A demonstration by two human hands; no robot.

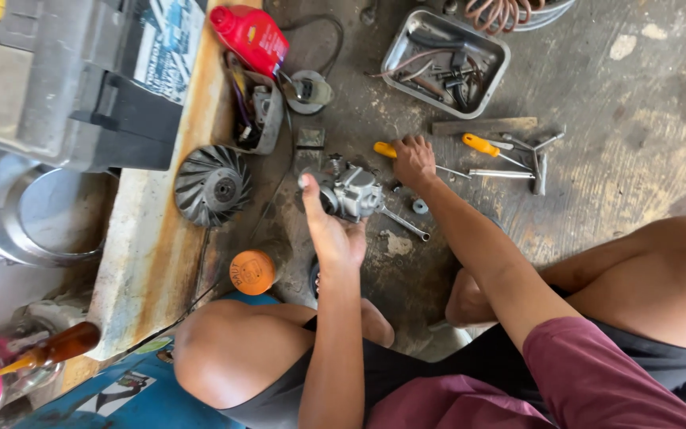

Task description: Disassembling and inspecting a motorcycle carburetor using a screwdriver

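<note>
Both hands are busy: the left hand [333, 230] grips a grey carburetor [352, 192] above the floor, the right hand [414, 159] closes — seemingly — on a yellow-handled screwdriver [386, 149]. One-handed, the carburetor could slip (small screws scatter).

Person squatting, knees bent wide. Left hand [333, 226] raised palm-in, thumb up, fingers curled in a clasp (fingertips hidden). Right arm stretched forward across the body, right hand [413, 161] knuckles up, fingers closed in a loose fist near the floor.
</note>
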